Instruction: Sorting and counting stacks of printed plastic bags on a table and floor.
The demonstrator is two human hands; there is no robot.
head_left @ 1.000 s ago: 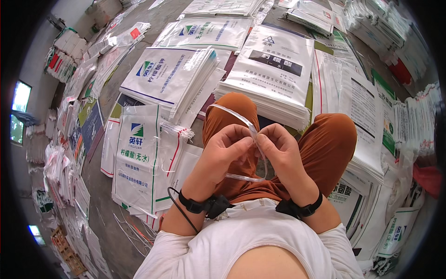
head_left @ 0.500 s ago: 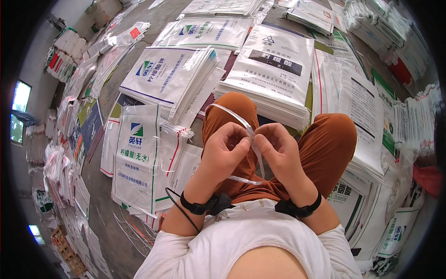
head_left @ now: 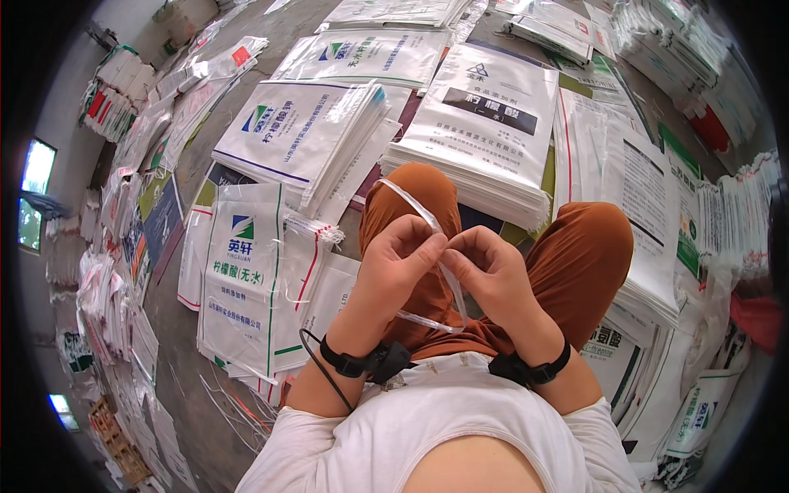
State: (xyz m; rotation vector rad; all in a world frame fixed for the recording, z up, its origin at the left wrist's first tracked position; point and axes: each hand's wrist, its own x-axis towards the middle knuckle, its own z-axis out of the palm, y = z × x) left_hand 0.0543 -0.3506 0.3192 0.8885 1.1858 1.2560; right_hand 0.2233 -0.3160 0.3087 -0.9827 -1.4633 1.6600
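Between my bent knees, both hands meet over a thin white plastic strap (head_left: pixel 451 283). My left hand (head_left: pixel 404 260) pinches it between thumb and forefinger. Right beside it, my right hand (head_left: pixel 485 267) closes on the same strap, fingertips nearly touching the left ones. One end of the strap runs up over my left knee; another stretch hangs below the hands in a loop across my lap. How the strap passes between the fingertips is hidden. In front of my knees lies a thick stack of flat white woven sacks (head_left: pixel 481 131) with a dark printed panel.
Another sack stack (head_left: pixel 300 135) lies ahead to the left, and a green-edged sack (head_left: pixel 240 275) rests by my left knee. More sacks (head_left: pixel 637 205) are piled at my right. Loose strips (head_left: pixel 234 411) lie on the floor at left. A wooden pallet (head_left: pixel 119 440) is at the lower left.
My fingertips have shifted slightly along the strap, still close together. The strap's lower loop has swung a little and now hangs rounder. The sacks have not moved.
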